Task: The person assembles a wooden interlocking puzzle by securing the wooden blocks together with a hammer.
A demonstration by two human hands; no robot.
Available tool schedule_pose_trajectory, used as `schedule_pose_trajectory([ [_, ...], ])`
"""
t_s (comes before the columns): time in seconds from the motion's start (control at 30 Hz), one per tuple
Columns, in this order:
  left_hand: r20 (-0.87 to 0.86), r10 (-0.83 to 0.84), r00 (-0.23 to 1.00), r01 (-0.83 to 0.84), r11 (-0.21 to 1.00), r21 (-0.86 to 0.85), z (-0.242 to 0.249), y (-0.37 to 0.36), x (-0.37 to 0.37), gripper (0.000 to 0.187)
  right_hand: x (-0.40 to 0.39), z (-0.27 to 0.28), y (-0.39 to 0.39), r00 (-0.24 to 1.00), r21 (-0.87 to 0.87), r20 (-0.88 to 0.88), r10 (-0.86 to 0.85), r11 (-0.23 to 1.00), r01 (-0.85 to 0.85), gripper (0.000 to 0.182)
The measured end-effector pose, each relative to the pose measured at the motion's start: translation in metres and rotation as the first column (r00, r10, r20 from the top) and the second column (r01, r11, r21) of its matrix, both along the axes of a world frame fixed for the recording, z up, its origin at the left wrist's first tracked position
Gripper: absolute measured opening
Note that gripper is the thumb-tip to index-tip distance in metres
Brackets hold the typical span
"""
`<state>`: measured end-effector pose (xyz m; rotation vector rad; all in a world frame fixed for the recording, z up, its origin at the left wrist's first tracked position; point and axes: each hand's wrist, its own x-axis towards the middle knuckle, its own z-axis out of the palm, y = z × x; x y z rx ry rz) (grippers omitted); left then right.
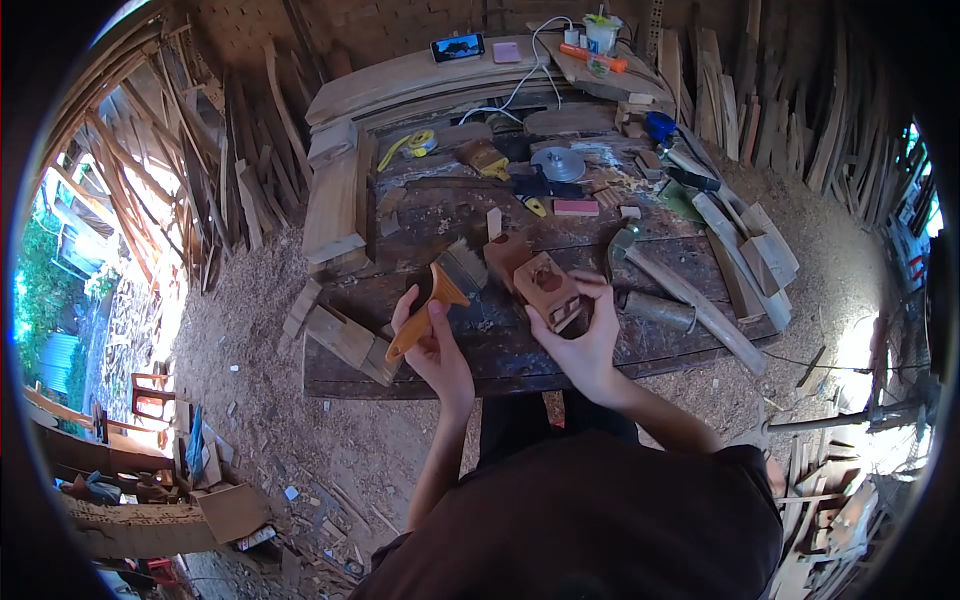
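Note:
My left hand (436, 350) is wrapped round the yellow handle of a brush (440, 298), its bristles pointing up and to the right. Just right of the brush, my right hand (592, 340) grips a small reddish-brown wooden block (546, 286) with cut openings in its lower side. The bristles and the block are a little apart. Behind the block, a curved brown piece (508, 252) shows; whether it is joined to the block I cannot tell. Both hands are over the near part of the dark wooden workbench (450, 372).
A hammer (690, 295) and a metal cylinder (655, 311) lie right of my right hand. Farther back are a yellow tape measure (421, 142), another brush (484, 158), a metal disc (558, 164) and a pink block (576, 208). Wooden pieces (340, 338) lie at the left edge.

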<state>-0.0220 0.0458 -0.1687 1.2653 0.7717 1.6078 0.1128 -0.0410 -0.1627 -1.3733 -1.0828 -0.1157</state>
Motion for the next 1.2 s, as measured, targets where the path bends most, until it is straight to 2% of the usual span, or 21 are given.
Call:
schedule_pose_trajectory([
  [0.1, -0.021, -0.004, 1.0, 0.003, 1.0, -0.008, -0.002, 0.001, 0.0, 0.033, -0.004, -0.008, 0.011, 1.0, 0.089, 0.023, 0.004, 0.996, -0.006, 0.061],
  [0.23, -0.038, 0.018, 0.999, -0.018, 1.0, -0.003, -0.003, 0.002, 0.001, 0.032, -0.003, -0.007, 0.014, 0.999, 0.049, -0.048, -0.005, 0.999, 0.007, 0.066],
  [0.3, -0.014, 0.07, 0.997, -0.069, 0.997, 0.038, -0.002, -0.001, 0.001, 0.032, -0.001, -0.001, 0.009, 0.994, -0.064, 0.104, -0.039, 0.997, 0.046, 0.078],
  [0.33, -0.01, 0.075, 0.997, -0.074, 0.996, 0.039, -0.003, 0.0, 0.001, 0.032, -0.001, 0.001, 0.006, 0.994, -0.063, 0.108, -0.034, 0.997, 0.041, 0.078],
  [0.4, -0.032, 0.257, 0.966, -0.25, 0.957, 0.148, -0.006, -0.002, -0.001, 0.032, -0.001, 0.004, -0.003, 0.997, -0.049, 0.07, -0.025, 0.998, 0.028, 0.097],
  [0.43, -0.028, 0.268, 0.963, -0.261, 0.954, 0.145, -0.006, -0.005, -0.003, 0.032, 0.002, 0.005, -0.008, 0.997, -0.05, 0.075, -0.014, 0.999, 0.018, 0.097],
  [0.5, -0.047, 0.376, 0.925, -0.345, 0.887, 0.305, -0.002, -0.014, -0.009, 0.033, 0.01, 0.005, -0.022, 0.955, 0.124, 0.291, -0.064, 0.992, 0.029, 0.102],
  [0.57, -0.057, 0.387, 0.92, -0.348, 0.877, 0.331, 0.005, -0.03, -0.014, 0.032, 0.014, 0.006, -0.034, 0.943, 0.131, 0.331, -0.035, 0.991, -0.009, 0.1],
  [0.63, 0.081, 0.349, 0.934, -0.345, 0.814, 0.467, 0.011, -0.042, -0.012, 0.031, 0.014, 0.011, -0.044, 0.939, 0.133, 0.344, 0.016, 0.989, -0.065, 0.103],
  [0.7, 0.129, 0.326, 0.937, -0.347, 0.81, 0.472, 0.025, -0.058, -0.002, 0.033, 0.017, 0.013, -0.054, 0.942, 0.135, 0.322, 0.09, 0.981, -0.14, 0.105],
  [0.77, 0.1, -0.063, 0.993, -0.013, 0.781, 0.624, 0.04, -0.071, 0.008, 0.041, 0.02, 0.023, -0.061, 0.931, 0.16, 0.326, 0.165, 0.961, -0.226, 0.112],
  [0.8, -0.01, -0.227, 0.974, 0.178, 0.732, 0.658, 0.044, -0.071, 0.011, 0.041, 0.024, 0.022, -0.061, 0.906, 0.176, 0.412, 0.097, 0.967, -0.183, 0.104],
  [0.83, -0.126, -0.381, 0.916, 0.362, 0.651, 0.667, 0.047, -0.072, 0.013, 0.041, 0.032, 0.023, -0.067, 0.905, 0.177, 0.413, 0.103, 0.966, -0.191, 0.104],
  [0.9, -0.367, -0.429, 0.825, 0.563, 0.673, 0.479, 0.053, -0.089, 0.017, 0.041, 0.046, 0.027, -0.082, 0.828, 0.038, 0.558, 0.059, 0.995, -0.096, 0.077],
  [0.93, -0.367, -0.427, 0.827, 0.561, 0.674, 0.481, 0.055, -0.092, 0.023, 0.041, 0.048, 0.028, -0.083, 0.858, 0.035, 0.513, 0.018, 0.999, -0.042, 0.059],
  [0.97, -0.416, -0.405, 0.814, 0.575, 0.661, 0.482, 0.057, -0.094, 0.031, 0.049, 0.052, 0.031, -0.087, 0.857, 0.038, 0.514, 0.017, 0.998, -0.043, 0.059],
  [1.0, -0.462, -0.383, 0.8, 0.589, 0.647, 0.484, 0.059, -0.093, 0.037, 0.057, 0.058, 0.036, -0.095, 0.883, -0.065, 0.463, 0.08, 0.996, -0.057, 0.056],
  [1.03, -0.462, -0.382, 0.8, 0.589, 0.645, 0.488, 0.063, -0.088, 0.039, 0.057, 0.062, 0.042, -0.102, 0.904, -0.167, 0.404, 0.138, 0.983, -0.075, 0.053],
  [1.1, -0.486, -0.213, 0.848, 0.485, 0.683, 0.547, 0.074, -0.073, 0.038, 0.06, 0.066, 0.047, -0.108, 0.929, -0.194, 0.353, 0.108, 0.98, -0.04, 0.05],
  [1.17, -0.55, 0.03, 0.835, 0.333, 0.768, 0.547, 0.084, -0.055, 0.027, 0.061, 0.073, 0.045, -0.114, 0.985, -0.214, 0.149, -0.089, 0.97, 0.12, 0.051],
  [1.2, -0.55, 0.027, 0.835, 0.333, 0.77, 0.544, 0.086, -0.044, 0.027, 0.061, 0.079, 0.044, -0.115, 0.98, -0.192, 0.137, -0.147, 0.966, 0.172, 0.051],
])
